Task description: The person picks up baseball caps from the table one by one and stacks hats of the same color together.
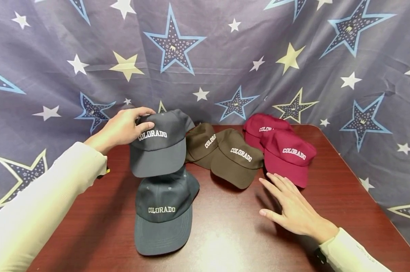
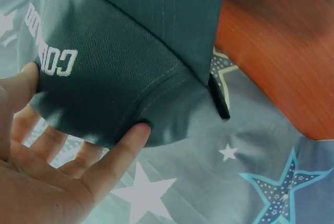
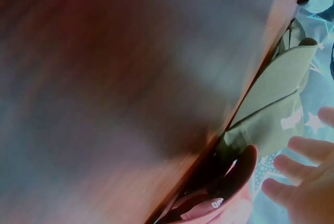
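Observation:
My left hand (image 1: pixel 128 126) grips a dark grey baseball cap (image 1: pixel 159 151) by its crown, thumb on the front beside the white COLORADO lettering and fingers behind. The left wrist view shows the same cap (image 2: pixel 115 62) pinched between thumb and fingers. This cap is held up at the back left and overlaps a second dark grey cap (image 1: pixel 164 223) lying nearer on the table. My right hand (image 1: pixel 293 207) hovers over the table with fingers spread and nothing in it. It is nearest to the front maroon cap (image 1: pixel 290 151) and the front olive-brown cap (image 1: pixel 239 158).
Another brown cap (image 1: pixel 201 143) lies partly behind the front brown one, and another maroon cap (image 1: pixel 259 126) sits behind the front maroon one. All rest on a reddish-brown wooden table (image 1: pixel 341 196). A grey curtain with stars (image 1: pixel 205 75) hangs right behind the table.

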A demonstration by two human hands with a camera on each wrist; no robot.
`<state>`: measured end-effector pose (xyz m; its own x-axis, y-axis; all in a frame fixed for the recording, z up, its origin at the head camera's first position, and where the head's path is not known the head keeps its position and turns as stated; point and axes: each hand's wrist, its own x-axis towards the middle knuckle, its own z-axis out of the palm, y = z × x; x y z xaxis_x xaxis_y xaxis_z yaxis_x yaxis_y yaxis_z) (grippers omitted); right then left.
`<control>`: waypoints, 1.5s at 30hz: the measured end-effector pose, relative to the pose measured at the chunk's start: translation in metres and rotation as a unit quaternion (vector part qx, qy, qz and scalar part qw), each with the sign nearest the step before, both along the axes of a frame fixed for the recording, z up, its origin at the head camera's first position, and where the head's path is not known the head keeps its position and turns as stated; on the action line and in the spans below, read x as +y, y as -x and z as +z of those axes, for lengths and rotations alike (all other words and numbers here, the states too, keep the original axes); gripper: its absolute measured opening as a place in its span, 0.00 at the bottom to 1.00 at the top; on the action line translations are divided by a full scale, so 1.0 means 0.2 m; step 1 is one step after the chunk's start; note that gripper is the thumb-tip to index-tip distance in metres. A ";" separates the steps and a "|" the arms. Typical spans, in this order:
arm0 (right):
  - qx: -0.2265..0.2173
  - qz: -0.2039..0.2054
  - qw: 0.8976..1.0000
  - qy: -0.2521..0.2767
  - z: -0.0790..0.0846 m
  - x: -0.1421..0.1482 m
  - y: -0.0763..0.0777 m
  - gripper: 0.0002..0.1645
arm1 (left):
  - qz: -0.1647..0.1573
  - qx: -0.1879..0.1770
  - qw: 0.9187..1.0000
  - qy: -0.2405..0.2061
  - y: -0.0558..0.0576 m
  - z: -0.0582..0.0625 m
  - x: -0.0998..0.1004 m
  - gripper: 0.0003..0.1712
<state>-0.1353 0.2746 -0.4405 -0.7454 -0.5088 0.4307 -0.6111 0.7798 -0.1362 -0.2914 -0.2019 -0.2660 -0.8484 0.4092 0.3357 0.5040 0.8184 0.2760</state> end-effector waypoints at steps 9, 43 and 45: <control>-0.006 -0.002 1.000 0.001 0.00 -0.01 -0.01 0.51 | -0.002 -0.014 1.000 0.007 -0.12 -0.01 0.01 0.20; -0.016 -0.003 1.000 -0.009 0.03 -0.05 -0.02 0.52 | -0.064 -0.041 0.996 0.056 -0.49 -0.34 0.07 0.22; -0.017 -0.003 1.000 -0.008 0.03 -0.05 -0.02 0.52 | -0.062 -0.035 0.995 0.063 -0.51 -0.38 0.07 0.24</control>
